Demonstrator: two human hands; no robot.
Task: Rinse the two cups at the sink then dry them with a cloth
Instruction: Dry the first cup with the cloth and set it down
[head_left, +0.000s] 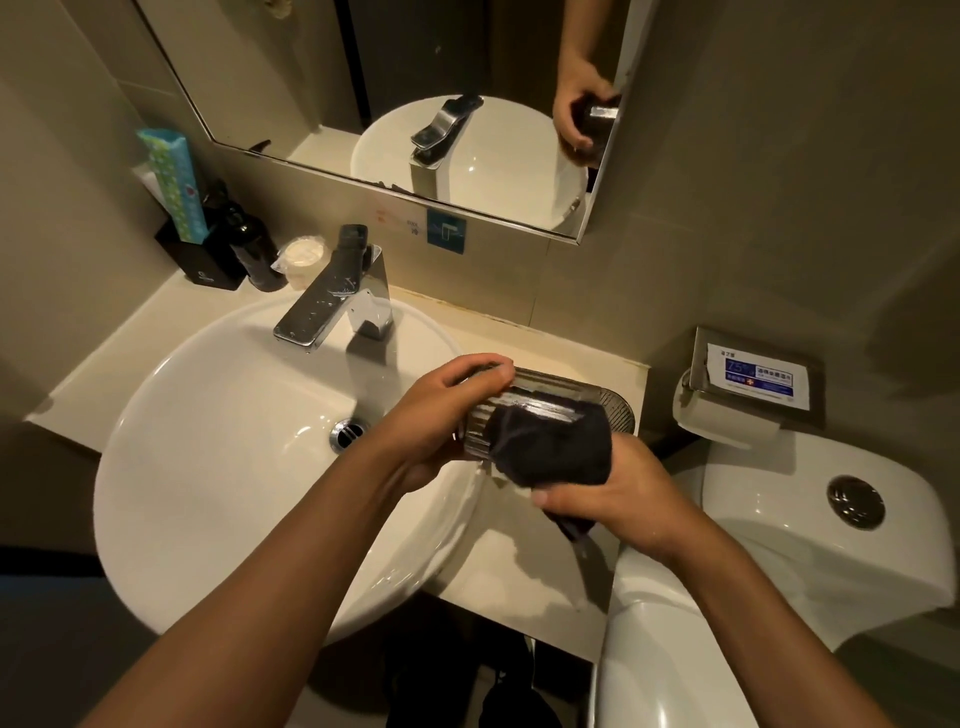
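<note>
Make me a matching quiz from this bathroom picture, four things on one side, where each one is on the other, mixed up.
Things:
1. ribbed glass cup
2. dark cloth
3. black bottle
4. paper roll

Places:
A. on the wall above the toilet
B. held in the left hand
C. on the counter behind the tap
D. gripped by the right hand, pressed on the cup

Pairs: 1-B, 2-D, 3-C, 4-A

Pale counter (498, 577) carries basin (208, 467), black bottle (257, 249), perhaps wrapped soap (302, 258).
</note>
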